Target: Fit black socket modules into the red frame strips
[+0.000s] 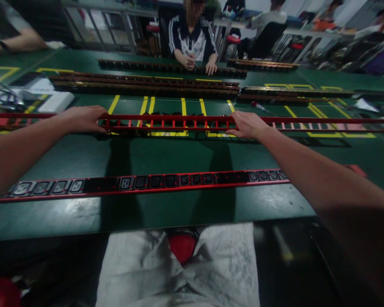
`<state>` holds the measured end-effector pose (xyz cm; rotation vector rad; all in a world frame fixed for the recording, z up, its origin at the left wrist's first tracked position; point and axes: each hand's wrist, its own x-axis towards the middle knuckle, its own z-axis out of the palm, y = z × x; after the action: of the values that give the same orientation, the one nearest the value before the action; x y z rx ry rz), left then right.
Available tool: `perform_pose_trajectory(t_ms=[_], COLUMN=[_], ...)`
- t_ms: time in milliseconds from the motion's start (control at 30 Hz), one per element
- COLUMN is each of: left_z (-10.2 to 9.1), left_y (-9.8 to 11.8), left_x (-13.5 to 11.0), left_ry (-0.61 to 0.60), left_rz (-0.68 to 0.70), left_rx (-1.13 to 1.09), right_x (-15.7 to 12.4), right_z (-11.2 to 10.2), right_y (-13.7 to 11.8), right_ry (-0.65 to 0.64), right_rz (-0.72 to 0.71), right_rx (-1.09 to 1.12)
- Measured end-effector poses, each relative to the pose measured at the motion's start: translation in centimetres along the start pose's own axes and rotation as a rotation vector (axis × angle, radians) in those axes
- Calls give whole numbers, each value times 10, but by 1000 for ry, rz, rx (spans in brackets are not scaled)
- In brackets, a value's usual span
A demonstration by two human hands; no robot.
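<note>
Your view is dim; pale glare whitens the green table (83, 211) at near left, two dark shadows (120, 157) run across it toward you, the far room (115, 25) blurs, and your right forearm (310, 170) looks stretched edgeward

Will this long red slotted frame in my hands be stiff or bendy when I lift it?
The red frame is probably light for its length, being mostly openings between thin bars. It looks straight between the left hand and right hand, so likely fairly stiff there. Its long stretches beyond both hands might sway.
</note>
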<state>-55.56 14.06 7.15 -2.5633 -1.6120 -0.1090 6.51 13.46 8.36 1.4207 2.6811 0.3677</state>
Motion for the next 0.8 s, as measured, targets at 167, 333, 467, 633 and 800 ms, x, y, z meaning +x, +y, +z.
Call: perform_pose_trajectory(t_ms=[167, 333, 467, 633, 800], left_z=[-20, -47, -54, -48, -45], left_y=[12, 30, 34, 42, 63], left_x=[-13, -27, -36, -47, -55], left_ry=[-15, 154, 124, 55, 178], left_rz=[-66, -73, -42, -21, -108], left_rx=[121, 137, 191, 230, 263], right_x=[5, -2, -22, -46, -53], right_z=[-10, -27, -25, -21, -33], right_y=[5, 5, 6, 15, 22], right_ry=[79, 50, 29, 83, -29], right_rz=[61, 118, 148, 56, 9], right_rx=[-27, -45, -15, 121, 309])
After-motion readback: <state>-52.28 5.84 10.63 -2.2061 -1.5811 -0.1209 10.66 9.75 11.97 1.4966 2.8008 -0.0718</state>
